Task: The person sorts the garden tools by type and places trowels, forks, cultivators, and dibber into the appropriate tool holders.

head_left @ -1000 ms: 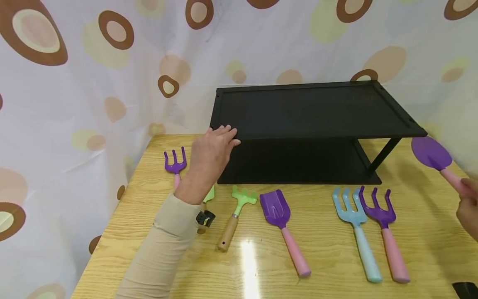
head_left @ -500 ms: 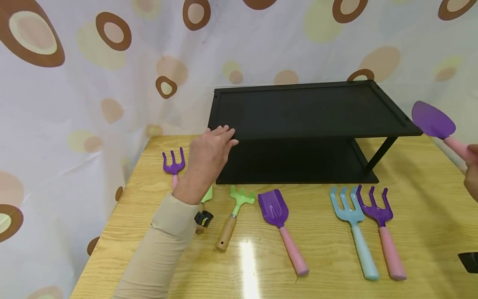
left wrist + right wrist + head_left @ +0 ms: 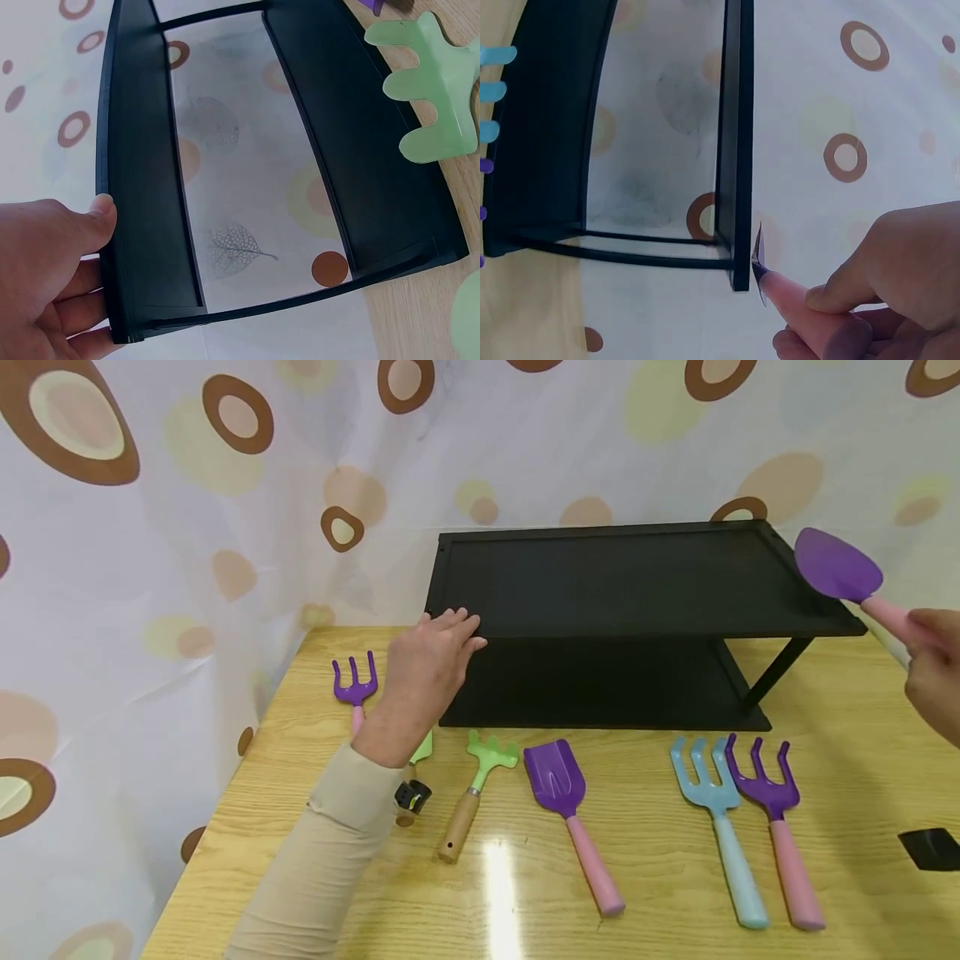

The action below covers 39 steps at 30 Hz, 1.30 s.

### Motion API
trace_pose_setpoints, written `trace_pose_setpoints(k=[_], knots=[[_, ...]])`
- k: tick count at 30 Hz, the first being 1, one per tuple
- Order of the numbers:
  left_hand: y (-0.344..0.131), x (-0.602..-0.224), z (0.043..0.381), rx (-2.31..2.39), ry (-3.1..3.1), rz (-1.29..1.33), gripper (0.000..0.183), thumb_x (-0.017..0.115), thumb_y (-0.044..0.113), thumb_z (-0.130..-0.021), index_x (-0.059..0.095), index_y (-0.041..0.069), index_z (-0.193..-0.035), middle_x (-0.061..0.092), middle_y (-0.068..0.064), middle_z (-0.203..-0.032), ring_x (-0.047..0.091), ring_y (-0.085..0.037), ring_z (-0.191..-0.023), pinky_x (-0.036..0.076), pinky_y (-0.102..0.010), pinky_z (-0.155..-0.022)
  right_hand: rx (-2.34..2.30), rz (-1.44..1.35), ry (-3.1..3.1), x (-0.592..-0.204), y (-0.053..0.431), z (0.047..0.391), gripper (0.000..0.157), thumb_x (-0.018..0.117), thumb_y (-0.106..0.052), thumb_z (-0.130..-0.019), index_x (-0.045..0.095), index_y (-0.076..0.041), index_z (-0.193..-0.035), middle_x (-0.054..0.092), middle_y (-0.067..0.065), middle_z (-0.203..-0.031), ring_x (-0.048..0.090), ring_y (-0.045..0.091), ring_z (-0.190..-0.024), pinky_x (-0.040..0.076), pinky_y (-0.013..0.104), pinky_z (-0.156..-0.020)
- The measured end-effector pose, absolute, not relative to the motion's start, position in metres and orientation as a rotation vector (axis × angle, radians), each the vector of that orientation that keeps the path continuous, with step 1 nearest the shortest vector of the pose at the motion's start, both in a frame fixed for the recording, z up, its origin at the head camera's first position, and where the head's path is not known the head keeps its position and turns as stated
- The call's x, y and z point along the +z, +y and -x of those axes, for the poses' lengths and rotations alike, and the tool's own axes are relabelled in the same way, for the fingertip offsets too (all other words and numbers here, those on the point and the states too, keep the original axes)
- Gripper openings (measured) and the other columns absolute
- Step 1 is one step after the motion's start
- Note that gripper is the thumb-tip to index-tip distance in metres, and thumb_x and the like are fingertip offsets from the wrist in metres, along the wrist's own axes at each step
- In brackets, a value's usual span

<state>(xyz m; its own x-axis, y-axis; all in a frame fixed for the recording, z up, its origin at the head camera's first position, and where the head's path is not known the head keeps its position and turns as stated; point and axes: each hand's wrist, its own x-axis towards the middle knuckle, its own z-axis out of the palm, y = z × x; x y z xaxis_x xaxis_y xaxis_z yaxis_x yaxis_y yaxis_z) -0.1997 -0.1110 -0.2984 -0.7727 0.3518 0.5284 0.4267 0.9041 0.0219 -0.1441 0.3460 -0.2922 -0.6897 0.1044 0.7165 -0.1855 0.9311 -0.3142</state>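
Observation:
My left hand [image 3: 431,668] grips the front left corner of a black two-tier shelf [image 3: 600,581], fingers over the top board and thumb at its front edge. In the left wrist view, the thumb lies against the rim of the shelf [image 3: 142,187]. My right hand [image 3: 933,668] holds a hand trowel [image 3: 836,564] by its pink handle. Its purple blade overlaps the right end of the top board in the head view. Edge-on in the right wrist view, the trowel [image 3: 795,300] is beside the end of that board, with thumb and fingers around the handle.
In front of the shelf lie a green rake [image 3: 491,756], a purple shovel [image 3: 555,777], a light blue fork [image 3: 708,789] and a purple fork [image 3: 772,793]. Another purple fork [image 3: 355,689] lies at the left; a green tool [image 3: 423,747] is partly behind my left wrist. Patterned cloth [image 3: 225,527] hangs behind.
My right hand has raised the trowel from beside the shelf's right end and brought it left to over the top board's edge. The left hand has stayed on the corner.

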Motion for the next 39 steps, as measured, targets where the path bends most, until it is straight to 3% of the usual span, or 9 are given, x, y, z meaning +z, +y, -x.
trace_pose_setpoints(k=[1, 4, 7, 10, 13, 19, 22, 30, 39], knots=[[-0.112, -0.298, 0.2, -0.186, -2.537, 0.556, 0.034, 0.06, 0.032, -0.098, 0.069, 0.014, -0.126, 0.068, -0.006, -0.126, 0.066, -0.019, -0.118, 0.051, -0.041, -0.103, 0.464, -0.055, -2.33, -0.286, 0.342, 0.147, 0.028, 0.044, 0.014, -0.086, 0.058, 0.023, -0.108, 0.057, 0.046, -0.096, 0.052, 0.013, -0.061, 0.017, 0.008, -0.057], [-0.113, -0.298, 0.2, -0.172, -2.546, 0.538, 0.035, 0.06, 0.033, -0.099, 0.069, 0.014, -0.127, 0.068, -0.005, -0.127, 0.065, -0.019, -0.119, 0.051, -0.041, -0.103, 0.461, -0.047, -2.495, -0.269, 0.332, 0.155, 0.032, 0.041, 0.012, -0.085, 0.057, 0.025, -0.11, 0.056, 0.049, -0.098, 0.056, 0.014, -0.057, 0.026, 0.009, -0.05], [-0.113, -0.299, 0.2, -0.167, -2.55, 0.537, 0.035, 0.059, 0.033, -0.099, 0.068, 0.015, -0.128, 0.068, -0.005, -0.127, 0.065, -0.019, -0.119, 0.05, -0.04, -0.103, 0.358, -0.065, -2.607, -0.256, 0.322, 0.161, 0.035, 0.04, 0.009, -0.084, 0.059, 0.024, -0.11, 0.057, 0.048, -0.097, 0.052, 0.053, -0.064, 0.034, 0.025, -0.048], [-0.111, -0.299, 0.201, -0.171, -2.545, 0.549, 0.035, 0.059, 0.033, -0.099, 0.068, 0.015, -0.128, 0.068, -0.005, -0.127, 0.065, -0.018, -0.119, 0.05, -0.04, -0.104, 0.282, -0.101, -2.638, -0.25, 0.316, 0.165, 0.034, 0.039, 0.008, -0.082, 0.061, 0.021, -0.104, 0.059, 0.043, -0.084, 0.048, 0.045, -0.056, 0.032, 0.037, -0.047], [-0.11, -0.299, 0.201, -0.164, -2.542, 0.554, 0.034, 0.059, 0.032, -0.099, 0.068, 0.015, -0.128, 0.068, -0.005, -0.127, 0.065, -0.018, -0.119, 0.05, -0.04, -0.103, 0.229, -0.135, -2.626, -0.247, 0.31, 0.168, 0.029, 0.039, 0.006, -0.083, 0.063, 0.017, -0.094, 0.056, 0.036, -0.069, 0.042, 0.035, -0.051, 0.024, 0.034, -0.047], [-0.111, -0.299, 0.202, -0.161, -2.541, 0.558, 0.033, 0.06, 0.03, -0.099, 0.069, 0.015, -0.127, 0.068, -0.005, -0.127, 0.065, -0.018, -0.118, 0.051, -0.04, -0.102, 0.238, -0.141, -2.639, -0.247, 0.296, 0.174, 0.026, 0.041, 0.006, -0.084, 0.063, 0.016, -0.092, 0.057, 0.037, -0.074, 0.043, 0.035, -0.05, 0.026, 0.033, -0.044], [-0.111, -0.299, 0.202, -0.161, -2.541, 0.56, 0.033, 0.06, 0.031, -0.099, 0.068, 0.015, -0.127, 0.068, -0.005, -0.127, 0.065, -0.018, -0.118, 0.051, -0.04, -0.103, 0.245, -0.169, -2.635, -0.248, 0.292, 0.179, 0.019, 0.042, 0.006, -0.087, 0.057, 0.012, -0.077, 0.05, 0.026, -0.061, 0.04, 0.033, -0.049, 0.024, 0.033, -0.043], [-0.112, -0.301, 0.201, -0.176, -2.531, 0.561, 0.035, 0.059, 0.033, -0.099, 0.069, 0.015, -0.127, 0.068, -0.005, -0.127, 0.065, -0.018, -0.118, 0.05, -0.039, -0.103, 0.26, -0.186, -2.654, -0.257, 0.286, 0.194, 0.038, 0.044, -0.008, -0.099, 0.046, 0.001, -0.062, 0.041, 0.015, -0.052, 0.04, 0.032, -0.046, 0.025, 0.034, -0.044], [-0.113, -0.3, 0.201, -0.167, -2.534, 0.565, 0.035, 0.059, 0.032, -0.099, 0.068, 0.014, -0.128, 0.067, -0.005, -0.128, 0.065, -0.018, -0.119, 0.05, -0.04, -0.103, 0.277, -0.153, -2.646, -0.267, 0.283, 0.207, 0.043, 0.04, -0.018, -0.106, 0.056, 0.013, -0.08, 0.052, 0.034, -0.074, 0.052, 0.056, -0.07, 0.041, 0.062, -0.058]])
